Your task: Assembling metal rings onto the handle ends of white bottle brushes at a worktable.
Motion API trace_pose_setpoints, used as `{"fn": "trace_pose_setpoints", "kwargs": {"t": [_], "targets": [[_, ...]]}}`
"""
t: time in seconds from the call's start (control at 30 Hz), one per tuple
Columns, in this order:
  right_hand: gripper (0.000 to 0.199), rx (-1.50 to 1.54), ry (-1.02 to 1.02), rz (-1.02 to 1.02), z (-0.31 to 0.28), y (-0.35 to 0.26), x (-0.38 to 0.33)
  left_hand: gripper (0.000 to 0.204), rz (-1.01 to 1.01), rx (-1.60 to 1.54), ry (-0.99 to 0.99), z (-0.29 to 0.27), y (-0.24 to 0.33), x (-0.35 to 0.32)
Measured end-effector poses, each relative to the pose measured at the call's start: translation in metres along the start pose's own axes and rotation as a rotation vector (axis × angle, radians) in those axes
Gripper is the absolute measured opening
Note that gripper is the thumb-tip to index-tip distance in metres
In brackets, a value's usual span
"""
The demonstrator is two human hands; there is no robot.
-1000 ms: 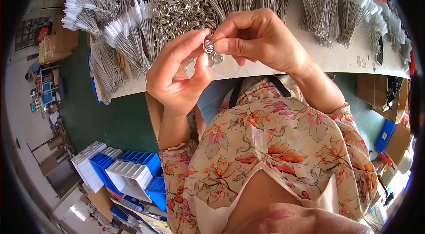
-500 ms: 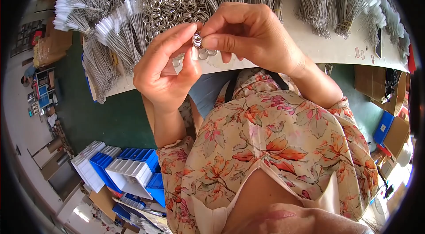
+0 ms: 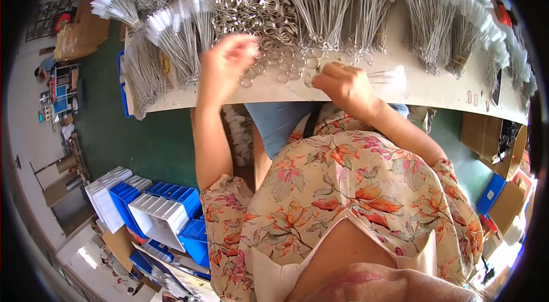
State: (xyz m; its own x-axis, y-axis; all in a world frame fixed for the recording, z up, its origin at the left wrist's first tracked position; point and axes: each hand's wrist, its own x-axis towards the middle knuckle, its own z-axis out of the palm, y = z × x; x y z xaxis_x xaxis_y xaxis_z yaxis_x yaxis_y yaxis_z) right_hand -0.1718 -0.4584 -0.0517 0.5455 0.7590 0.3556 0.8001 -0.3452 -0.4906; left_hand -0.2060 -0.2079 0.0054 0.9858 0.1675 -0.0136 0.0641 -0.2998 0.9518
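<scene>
My left hand (image 3: 226, 65) is lifted in front of the ring pile, its fingers smeared by motion; whether they hold anything is unclear. Over the table's near edge, my right hand (image 3: 346, 88) has its fingers closed, with a shiny metal split ring (image 3: 309, 80) at the fingertips. Just beyond its knuckles show thin wire brushes (image 3: 393, 77) with blurred white bristles; I cannot tell whether they touch the hand. A heap of silver split rings (image 3: 251, 2) lies at the back middle, and loose rings (image 3: 283, 62) spread toward me.
Bundles of white-bristled wire brushes stand in rows on the pale table (image 3: 423, 88), at left (image 3: 186, 33) and right (image 3: 429, 22). Blue and white bins (image 3: 163, 216) are stacked at lower left. A cardboard box (image 3: 483, 136) is at right, below the table.
My hands were together holding small rings; now they are apart, the left blurred by motion and the right moved right and nearer. The whole view has shifted somewhat.
</scene>
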Motion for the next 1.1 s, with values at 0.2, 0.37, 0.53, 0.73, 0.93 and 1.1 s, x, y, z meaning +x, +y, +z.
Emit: {"fn": "trace_pose_setpoints", "kwargs": {"t": [0.2,0.37,0.53,0.73,0.93,1.1], "targets": [[0.015,0.017,0.114,-0.209,0.003,0.001,0.002,0.022,-0.096,0.795,0.43,-0.081,-0.03,0.05],[0.01,0.014,0.248,-0.13,-0.027,0.034,0.076,0.022,-0.155,0.871,0.375,-0.091,-0.054,0.065],[0.03,-0.284,0.016,0.42,-0.037,0.097,0.153,0.02,-0.086,0.989,0.414,-0.082,-0.05,0.069],[0.028,0.073,0.113,0.374,-0.046,0.12,0.145,0.015,0.173,0.589,0.606,-0.08,-0.03,0.047],[0.029,0.488,0.681,0.592,-0.158,0.115,0.076,0.015,-0.042,0.371,0.84,-0.21,-0.049,0.018],[0.03,-0.641,0.243,0.804,-0.167,0.139,0.007,0.031,-0.482,0.997,0.518,-0.229,-0.107,0.014]]}}
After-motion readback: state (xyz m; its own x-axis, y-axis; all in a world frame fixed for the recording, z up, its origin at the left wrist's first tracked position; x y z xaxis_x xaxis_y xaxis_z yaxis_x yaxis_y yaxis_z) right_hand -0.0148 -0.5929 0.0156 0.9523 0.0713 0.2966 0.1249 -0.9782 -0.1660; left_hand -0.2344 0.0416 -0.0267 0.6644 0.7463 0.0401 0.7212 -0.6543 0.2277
